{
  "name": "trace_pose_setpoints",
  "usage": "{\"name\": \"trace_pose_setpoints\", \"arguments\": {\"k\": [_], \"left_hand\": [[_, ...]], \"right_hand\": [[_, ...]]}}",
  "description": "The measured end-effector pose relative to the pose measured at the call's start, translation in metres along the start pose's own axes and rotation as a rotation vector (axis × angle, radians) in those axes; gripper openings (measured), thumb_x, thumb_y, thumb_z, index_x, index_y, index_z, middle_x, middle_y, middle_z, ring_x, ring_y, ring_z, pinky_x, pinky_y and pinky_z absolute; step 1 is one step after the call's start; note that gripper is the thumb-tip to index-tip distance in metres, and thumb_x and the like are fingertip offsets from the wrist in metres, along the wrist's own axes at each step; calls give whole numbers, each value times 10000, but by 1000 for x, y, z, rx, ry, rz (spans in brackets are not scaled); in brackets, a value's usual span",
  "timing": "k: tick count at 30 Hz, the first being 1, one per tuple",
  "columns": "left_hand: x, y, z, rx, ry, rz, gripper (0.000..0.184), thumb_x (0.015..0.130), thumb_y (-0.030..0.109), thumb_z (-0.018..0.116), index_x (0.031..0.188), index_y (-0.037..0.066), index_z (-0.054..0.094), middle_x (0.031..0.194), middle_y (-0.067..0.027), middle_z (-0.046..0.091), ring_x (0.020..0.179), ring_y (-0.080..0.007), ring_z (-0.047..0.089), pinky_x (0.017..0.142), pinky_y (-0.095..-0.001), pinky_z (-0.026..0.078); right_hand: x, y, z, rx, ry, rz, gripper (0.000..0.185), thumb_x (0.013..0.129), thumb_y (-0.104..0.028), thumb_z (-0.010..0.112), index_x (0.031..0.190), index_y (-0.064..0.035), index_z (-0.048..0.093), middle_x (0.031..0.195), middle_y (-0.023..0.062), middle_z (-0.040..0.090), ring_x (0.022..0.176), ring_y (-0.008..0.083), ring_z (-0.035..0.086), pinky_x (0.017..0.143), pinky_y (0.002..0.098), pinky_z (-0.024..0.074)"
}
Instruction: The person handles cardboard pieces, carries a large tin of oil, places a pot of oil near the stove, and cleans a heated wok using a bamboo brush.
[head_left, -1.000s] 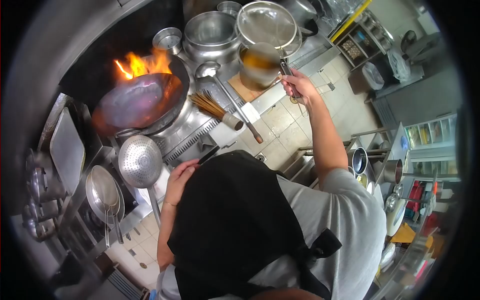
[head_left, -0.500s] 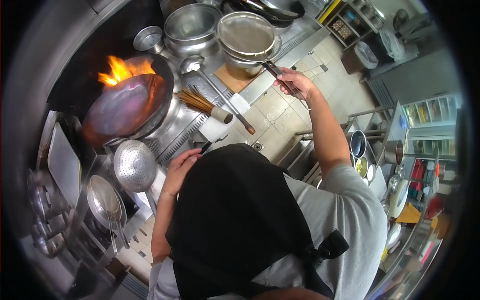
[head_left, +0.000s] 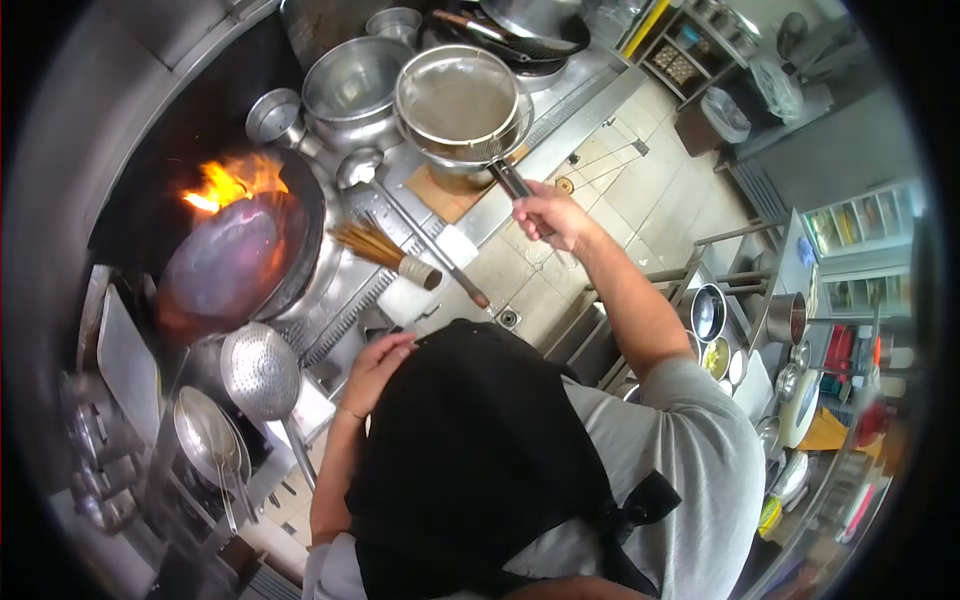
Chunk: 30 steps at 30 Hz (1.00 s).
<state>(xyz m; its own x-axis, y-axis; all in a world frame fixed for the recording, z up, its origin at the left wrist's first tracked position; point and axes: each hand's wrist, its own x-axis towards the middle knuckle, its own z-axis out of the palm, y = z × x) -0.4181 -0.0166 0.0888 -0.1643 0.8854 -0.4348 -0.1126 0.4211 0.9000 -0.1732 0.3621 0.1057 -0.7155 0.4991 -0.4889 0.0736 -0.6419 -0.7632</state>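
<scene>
My right hand (head_left: 548, 214) grips the dark handles of two round strainers (head_left: 458, 95), stacked over a metal pot on the counter. My left hand (head_left: 378, 368) is low at the counter edge beside the black cap, its fingers pressed together; what they hold, if anything, is hidden. A tilted wok (head_left: 225, 260) stands over the burner with flames (head_left: 232, 182) behind it. Between the wok and my right hand lie a long ladle (head_left: 420, 235) and a bamboo brush (head_left: 385, 252). A perforated skimmer (head_left: 260, 370) rests left of my left hand.
A large metal bowl (head_left: 352, 85) and a small one (head_left: 274, 117) stand behind the ladle. Strainers (head_left: 208, 430) sit at lower left. Black pans (head_left: 520, 45) lie at the back. Shelves with containers (head_left: 708, 312) stand at the right, beyond the tiled floor (head_left: 625, 190).
My right hand has moved left and down in view with the strainers. The orange content seen earlier in the pot is now covered. The camera view has shifted; the left hand stays near the counter edge.
</scene>
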Motion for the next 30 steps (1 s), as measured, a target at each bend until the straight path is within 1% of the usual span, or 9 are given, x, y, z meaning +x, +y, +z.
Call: {"name": "trace_pose_setpoints", "arguments": {"k": [5, 10, 18, 22, 25, 26, 27, 29, 30], "left_hand": [[-3, 3, 3, -49, 14, -2, 331, 1082, 176, 623, 1358, 10, 699, 1174, -79, 767, 1107, -144, 686, 999, -277, 525], [1, -15, -14, -77, -42, 13, 339, 1073, 147, 631, 1377, 5, 686, 1195, -83, 763, 1113, -146, 688, 999, -280, 529], [37, -27, 19, -150, -108, -9, 358, 1088, 195, 620, 1390, 19, 695, 1238, -61, 747, 1110, -129, 671, 1018, -268, 512], [89, -2, 53, 14, -193, -27, 433, 1120, 330, 563, 1404, 31, 697, 1222, -38, 751, 1033, -117, 641, 988, -272, 505], [165, -36, 87, 65, -246, 30, 466, 1113, 365, 576, 1423, 33, 681, 1193, -48, 756, 1046, -131, 655, 972, -289, 511], [182, -42, 96, 211, -199, 11, 485, 1094, 396, 580, 1403, 35, 681, 1163, -114, 773, 1080, -222, 706, 986, -341, 525], [199, -43, 103, 196, -164, -7, 485, 1094, 396, 580, 1403, 35, 681, 1163, -114, 773, 1080, -222, 706, 986, -341, 525], [217, -46, 117, 636, -164, -130, 531, 1049, 449, 611, 1375, 37, 691, 1216, -202, 764, 1155, -334, 720, 1020, -397, 535], [215, -44, 127, 638, -24, -176, 558, 1013, 481, 629, 1343, 37, 703, 1250, -241, 742, 1175, -389, 709, 1031, -438, 544]], "right_hand": [[-16, 9, 14, 32, 73, -227, 336, 997, -63, 655, 1304, -66, 516, 808, 21, 611, 571, 102, 549, 497, 268, 455], [-44, -12, -16, 20, 401, -453, 300, 972, -19, 645, 1239, -56, 513, 811, 46, 633, 575, 145, 600, 501, 306, 516], [-37, -58, -128, 103, 703, -347, 49, 999, -44, 622, 1039, -24, 600, 783, 56, 631, 652, 162, 620, 577, 310, 535], [24, -73, -207, 229, 698, -268, 45, 983, -39, 641, 966, -14, 607, 783, 73, 627, 674, 183, 610, 596, 308, 527], [87, -92, -272, 244, 719, -231, 101, 1002, -79, 649, 920, -49, 599, 738, 42, 627, 607, 138, 605, 540, 270, 545], [110, -97, -300, 230, 695, -231, 110, 995, -100, 665, 915, -61, 601, 731, 43, 628, 592, 153, 605, 518, 287, 521], [127, -105, -323, 177, 666, -227, 112, 1000, -127, 665, 917, -83, 604, 737, 44, 642, 592, 163, 619, 504, 300, 498], [160, -120, -367, 43, 655, -205, 116, 1006, -150, 662, 919, -100, 604, 742, 41, 651, 595, 162, 626, 501, 300, 489], [172, -127, -386, 1, 653, -201, 100, 1000, -157, 653, 969, -77, 602, 741, 57, 651, 601, 175, 634, 502, 308, 492]]}}
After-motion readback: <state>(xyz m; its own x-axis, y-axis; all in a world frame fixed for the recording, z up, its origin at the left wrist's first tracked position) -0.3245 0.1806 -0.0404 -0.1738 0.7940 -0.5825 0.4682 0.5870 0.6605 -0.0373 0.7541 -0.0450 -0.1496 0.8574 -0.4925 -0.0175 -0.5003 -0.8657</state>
